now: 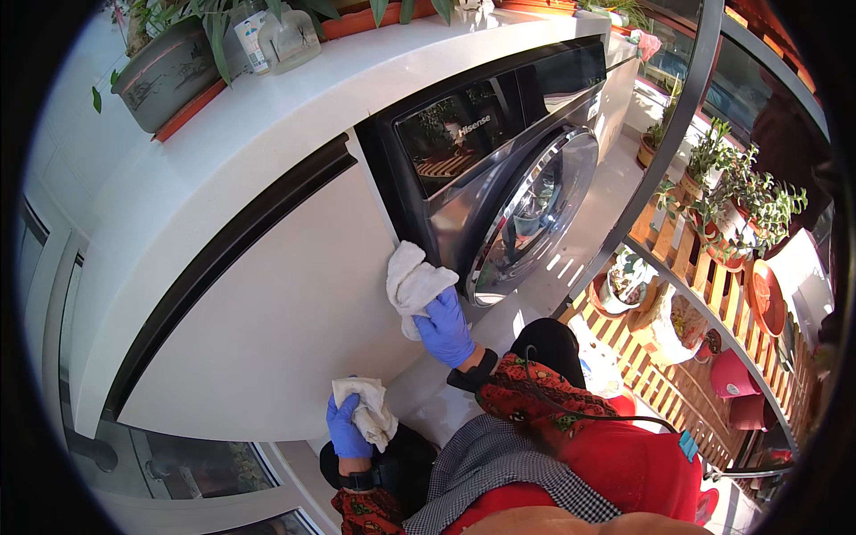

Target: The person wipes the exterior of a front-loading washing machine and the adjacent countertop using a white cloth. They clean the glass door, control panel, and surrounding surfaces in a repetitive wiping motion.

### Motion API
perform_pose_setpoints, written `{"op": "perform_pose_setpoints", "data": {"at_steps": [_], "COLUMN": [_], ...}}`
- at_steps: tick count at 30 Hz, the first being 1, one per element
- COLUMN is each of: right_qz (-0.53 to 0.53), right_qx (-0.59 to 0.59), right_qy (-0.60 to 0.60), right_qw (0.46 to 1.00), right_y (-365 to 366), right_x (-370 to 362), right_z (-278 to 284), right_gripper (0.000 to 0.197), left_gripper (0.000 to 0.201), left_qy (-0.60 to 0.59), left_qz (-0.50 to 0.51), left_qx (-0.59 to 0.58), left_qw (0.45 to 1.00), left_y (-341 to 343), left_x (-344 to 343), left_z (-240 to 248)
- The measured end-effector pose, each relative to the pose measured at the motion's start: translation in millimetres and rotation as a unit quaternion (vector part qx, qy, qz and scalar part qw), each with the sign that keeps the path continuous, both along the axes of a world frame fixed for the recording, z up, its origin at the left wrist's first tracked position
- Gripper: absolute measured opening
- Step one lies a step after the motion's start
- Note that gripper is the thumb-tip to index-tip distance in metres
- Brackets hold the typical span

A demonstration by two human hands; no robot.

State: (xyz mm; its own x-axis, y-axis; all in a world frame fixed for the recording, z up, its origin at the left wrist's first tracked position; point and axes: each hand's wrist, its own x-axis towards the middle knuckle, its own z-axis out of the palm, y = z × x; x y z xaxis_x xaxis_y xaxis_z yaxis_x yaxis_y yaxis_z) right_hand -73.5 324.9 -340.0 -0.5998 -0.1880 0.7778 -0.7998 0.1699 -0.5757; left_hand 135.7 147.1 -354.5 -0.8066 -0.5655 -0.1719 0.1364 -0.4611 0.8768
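Both hands wear blue-purple gloves. My right hand (443,328) grips a crumpled white cloth (413,283) and presses it against the white cabinet door (267,312), close to the edge beside the washing machine (499,178). Lower and to the left, my left hand (346,425) has its fingers closed on a second white cloth (370,412), held over my knee and apart from the door. Along the top of the door runs a dark handle strip (232,254). The machine's round glass door (535,218) is just right of my right hand.
A white countertop (241,116) bears a grey planter (169,76) and a clear bottle (290,40). On the right, a metal-framed rack with wooden slats (664,383) holds several potted plants (736,209). A dark cable (580,412) crosses my right sleeve.
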Motion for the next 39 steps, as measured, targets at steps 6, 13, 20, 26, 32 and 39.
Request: {"op": "perform_pose_setpoints", "data": {"at_steps": [6,13,20,26,32,39], "right_qz": [-0.139,-0.129,-0.112,-0.233,-0.214,-0.143], "right_qx": [-0.131,-0.1,-0.226,-0.118,-0.053,-0.132], "right_qy": [-0.003,-0.066,-0.023,0.023,-0.045,-0.051], "right_qw": [0.982,0.984,0.967,0.965,0.974,0.98], "right_y": [31,23,49,29,-1,16], "right_x": [-49,-20,-57,-83,-23,-4], "right_z": [76,13,96,104,-9,2], "right_gripper": [0.038,0.045,0.049,0.039,0.051,0.046], "left_gripper": [0.025,0.024,0.021,0.024,0.028,0.026], "left_qy": [-0.034,-0.003,-0.001,0.001,-0.003,-0.004], "left_qz": [-0.034,-0.141,-0.162,-0.08,-0.142,-0.101], "left_qx": [-0.016,0.034,-0.027,-0.06,-0.021,-0.041], "left_qw": [0.999,0.989,0.986,0.995,0.99,0.994], "left_y": [-20,-35,-37,-23,-22,-18], "left_x": [7,5,0,7,8,7], "left_z": [-10,-31,-32,-27,-20,-19]}}
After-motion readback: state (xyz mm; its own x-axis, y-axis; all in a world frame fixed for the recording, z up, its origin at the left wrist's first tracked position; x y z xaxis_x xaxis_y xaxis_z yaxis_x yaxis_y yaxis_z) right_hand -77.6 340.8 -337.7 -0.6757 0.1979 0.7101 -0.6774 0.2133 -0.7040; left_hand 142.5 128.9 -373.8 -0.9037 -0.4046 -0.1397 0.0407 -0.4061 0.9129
